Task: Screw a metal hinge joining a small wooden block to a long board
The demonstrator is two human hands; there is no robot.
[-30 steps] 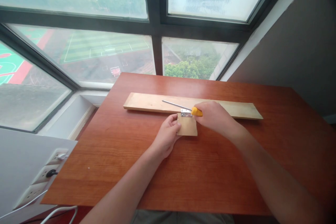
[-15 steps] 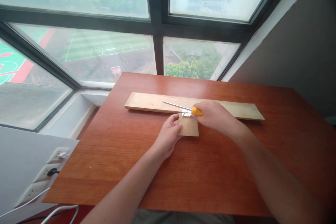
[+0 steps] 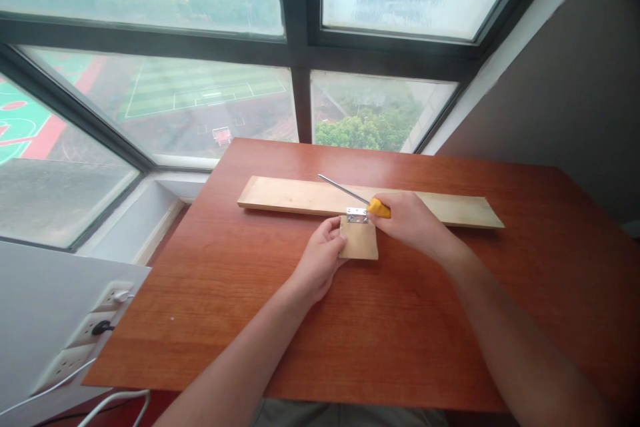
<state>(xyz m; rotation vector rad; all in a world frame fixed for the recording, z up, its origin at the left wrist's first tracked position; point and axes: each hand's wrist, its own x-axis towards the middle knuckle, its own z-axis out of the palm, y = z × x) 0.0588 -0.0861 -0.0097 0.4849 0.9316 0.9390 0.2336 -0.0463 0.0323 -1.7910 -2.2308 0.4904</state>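
My left hand [image 3: 325,248] grips the left edge of a small, squarish wooden block [image 3: 360,243], thumb on its face. A silver metal hinge [image 3: 357,215] lies along the block's far edge, against the near side of a long pale plank [image 3: 285,193]. In my right hand [image 3: 407,219] is a screwdriver [image 3: 379,207] with a yellow handle. Its thin metal shaft points up and to the left, over the plank, with the tip clear of the hinge. The right fingertips are close to the hinge's right end; whether they touch it I cannot tell.
The reddish-brown wooden table [image 3: 215,307] carries the plank and block. Large windows [image 3: 210,93] with dark frames rise behind it. Wall sockets [image 3: 83,340] with plugs and a white cable [image 3: 117,400] are at the lower left, beside the table's edge.
The screwdriver has turned, its tip rising and shifting slightly right, while its handle moved a little right. More of the hinge shows. My left hand and the block have stayed put.
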